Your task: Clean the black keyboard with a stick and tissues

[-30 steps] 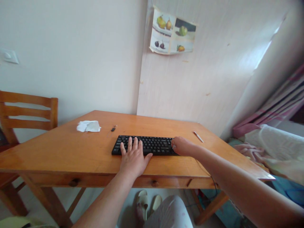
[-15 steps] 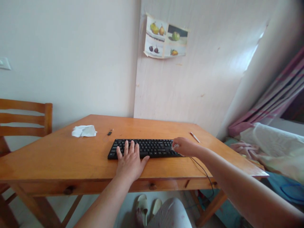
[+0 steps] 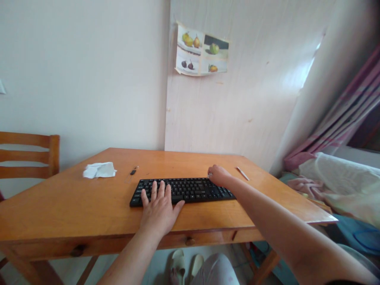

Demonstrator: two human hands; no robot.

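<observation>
From the left, we had our bare left hand point(image 3: 158, 213) laid palm down with its fingers spread, gripping nothing, over the left part of the long, flat, black keyboard point(image 3: 190, 190), whose long axis ran left to right across the orange-brown wooden table point(image 3: 89, 206). Our bare right hand point(image 3: 219, 175) was nearer the right end, at the back edge, its fingers curled closed on a small whitish scrap point(image 3: 210, 175), and from them most of the keyboard stretched leftward and towards us.
</observation>
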